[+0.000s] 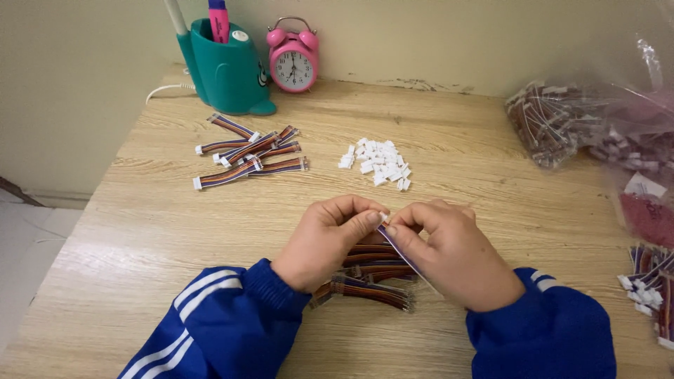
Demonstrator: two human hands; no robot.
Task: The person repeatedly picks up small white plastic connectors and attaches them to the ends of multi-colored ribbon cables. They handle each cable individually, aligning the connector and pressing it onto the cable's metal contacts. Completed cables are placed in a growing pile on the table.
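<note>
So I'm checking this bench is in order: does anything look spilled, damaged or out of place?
Nothing stands out. The white connectors sit in one loose heap, the ribbon cables lie in an untidy pile, and both hands meet over one cable.

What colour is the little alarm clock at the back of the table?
The alarm clock is pink with a white face, seen clearly in the head view.
</note>
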